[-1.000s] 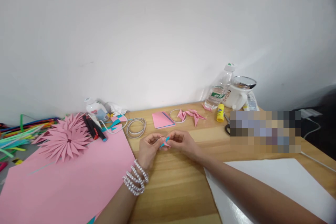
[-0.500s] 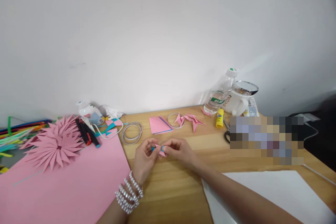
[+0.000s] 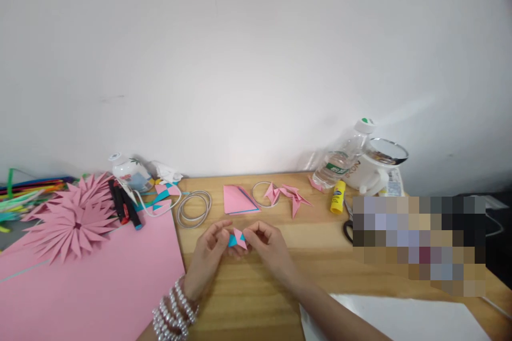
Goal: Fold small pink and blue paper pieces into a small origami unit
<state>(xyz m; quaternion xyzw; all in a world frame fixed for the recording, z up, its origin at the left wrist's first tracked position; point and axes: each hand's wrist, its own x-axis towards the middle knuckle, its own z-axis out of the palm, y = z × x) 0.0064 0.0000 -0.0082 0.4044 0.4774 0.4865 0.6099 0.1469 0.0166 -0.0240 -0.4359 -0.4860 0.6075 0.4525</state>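
Note:
A small folded piece of pink and blue paper (image 3: 239, 240) is held between both hands above the wooden table. My left hand (image 3: 214, 242), with pearl bracelets at the wrist, grips its left side between thumb and fingers. From the other side, my right hand (image 3: 264, 242) pinches the right end with thumb and forefinger. Behind the hands lie a stack of pink and blue paper squares (image 3: 239, 200), a small ring (image 3: 261, 193) and several folded pink paper pieces (image 3: 296, 200).
Pink paper flowers (image 3: 76, 224) rest on a large pink sheet (image 3: 132, 277) at left, near markers (image 3: 125, 205) and coiled wire (image 3: 194, 209). At right stand a water bottle (image 3: 338, 162), a mug (image 3: 370, 170), a glue stick (image 3: 338, 197), scissors (image 3: 348, 229) and a white sheet (image 3: 392, 317).
The fingers have shifted on the folded paper, and more of its pink and blue faces shows between them. The camera view has moved slightly.

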